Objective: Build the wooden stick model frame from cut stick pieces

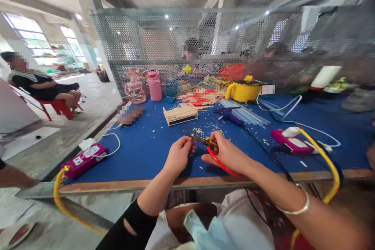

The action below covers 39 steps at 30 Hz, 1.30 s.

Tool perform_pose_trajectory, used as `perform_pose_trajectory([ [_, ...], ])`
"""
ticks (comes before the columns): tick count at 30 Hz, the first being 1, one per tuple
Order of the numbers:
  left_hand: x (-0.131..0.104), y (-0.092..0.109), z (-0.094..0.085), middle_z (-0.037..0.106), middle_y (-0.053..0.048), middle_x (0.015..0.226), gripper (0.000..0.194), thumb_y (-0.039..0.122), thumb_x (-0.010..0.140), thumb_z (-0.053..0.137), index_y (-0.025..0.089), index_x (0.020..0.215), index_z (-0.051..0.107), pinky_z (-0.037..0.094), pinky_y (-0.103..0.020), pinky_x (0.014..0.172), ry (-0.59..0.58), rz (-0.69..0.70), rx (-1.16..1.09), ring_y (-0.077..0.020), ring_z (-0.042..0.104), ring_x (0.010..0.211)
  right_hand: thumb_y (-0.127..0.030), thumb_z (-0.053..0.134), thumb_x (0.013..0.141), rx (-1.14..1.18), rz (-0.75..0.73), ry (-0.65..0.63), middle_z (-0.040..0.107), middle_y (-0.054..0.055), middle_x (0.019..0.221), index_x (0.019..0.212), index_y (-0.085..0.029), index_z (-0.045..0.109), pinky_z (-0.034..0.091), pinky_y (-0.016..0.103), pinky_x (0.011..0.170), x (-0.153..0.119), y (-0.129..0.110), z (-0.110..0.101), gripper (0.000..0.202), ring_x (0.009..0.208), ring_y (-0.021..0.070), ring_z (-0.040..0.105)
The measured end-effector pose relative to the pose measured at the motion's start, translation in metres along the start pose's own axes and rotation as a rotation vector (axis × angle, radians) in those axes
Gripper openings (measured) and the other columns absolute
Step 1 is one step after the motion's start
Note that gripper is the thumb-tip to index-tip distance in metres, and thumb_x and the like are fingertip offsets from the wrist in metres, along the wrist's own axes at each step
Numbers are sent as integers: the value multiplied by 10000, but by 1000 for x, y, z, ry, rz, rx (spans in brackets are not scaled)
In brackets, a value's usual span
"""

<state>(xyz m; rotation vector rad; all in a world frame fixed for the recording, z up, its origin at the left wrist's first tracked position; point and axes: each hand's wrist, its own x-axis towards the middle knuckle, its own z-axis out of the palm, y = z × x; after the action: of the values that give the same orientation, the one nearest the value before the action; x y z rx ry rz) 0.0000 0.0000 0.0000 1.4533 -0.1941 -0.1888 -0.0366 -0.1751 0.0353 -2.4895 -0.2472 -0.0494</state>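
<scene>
My right hand (227,152) grips a pair of scissors (218,158) with red and yellow handles, the dark blades pointing left. Close to the blades, my left hand (181,154) is closed in a pinch; whatever lies between its fingertips is too small to make out. Beyond the hands sits a small frame of pale wooden sticks (181,114). Pale wood scraps (200,131) are scattered around the blades. A blue glue gun (231,119) rests to the right of the frame, with dark pliers (224,110) beside it.
Red-tipped sticks (199,97) are piled at the back, left of clear glue sticks (246,113) and a yellow pot (244,90). Purple power strips (84,161) with cords lie at both sides. A pink bottle (154,86) stands before the mesh partition (146,39). People sit beyond.
</scene>
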Motion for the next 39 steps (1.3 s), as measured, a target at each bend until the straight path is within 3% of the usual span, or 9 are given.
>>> perform_pose_trajectory([
  [17, -4, -9, 1, 636, -25, 695, 224, 294, 838, 483, 140, 832, 645, 397, -240, 569, -67, 116, 214, -119, 488, 561, -489, 657, 691, -141, -75, 46, 533, -35, 722, 848, -242, 354, 341, 254, 568, -5, -2, -7, 421, 611, 143, 457],
  [24, -3, -10, 0, 636, -28, 712, 253, 339, 855, 462, 152, 838, 632, 409, -231, 581, -8, 135, 252, -130, 518, 602, -550, 678, 661, -171, -41, 34, 566, -16, 735, 863, -238, 358, 335, 250, 554, -1, -6, -2, 490, 613, 155, 494],
  [28, -1, -10, 0, 654, -45, 776, 253, 313, 872, 408, 161, 832, 606, 435, -231, 607, 17, 140, 275, -132, 550, 636, -602, 639, 673, -268, 54, 77, 611, 43, 754, 913, -215, 392, 336, 262, 552, 1, -6, 1, 518, 651, 200, 556],
  [33, -3, -7, 1, 601, -18, 644, 257, 311, 875, 404, 169, 744, 574, 406, -230, 551, 2, 159, 344, -123, 506, 544, -640, 552, 737, -372, 15, -48, 646, 60, 764, 767, -228, 471, 327, 263, 550, 1, -3, -5, 421, 675, 212, 583],
  [39, -6, -5, 0, 607, -21, 638, 249, 246, 863, 424, 176, 667, 563, 375, -249, 608, 16, 202, 475, -144, 526, 609, -614, 553, 757, -399, -65, -54, 645, 39, 768, 783, -223, 484, 323, 255, 542, 0, 4, -6, 398, 644, 182, 562],
])
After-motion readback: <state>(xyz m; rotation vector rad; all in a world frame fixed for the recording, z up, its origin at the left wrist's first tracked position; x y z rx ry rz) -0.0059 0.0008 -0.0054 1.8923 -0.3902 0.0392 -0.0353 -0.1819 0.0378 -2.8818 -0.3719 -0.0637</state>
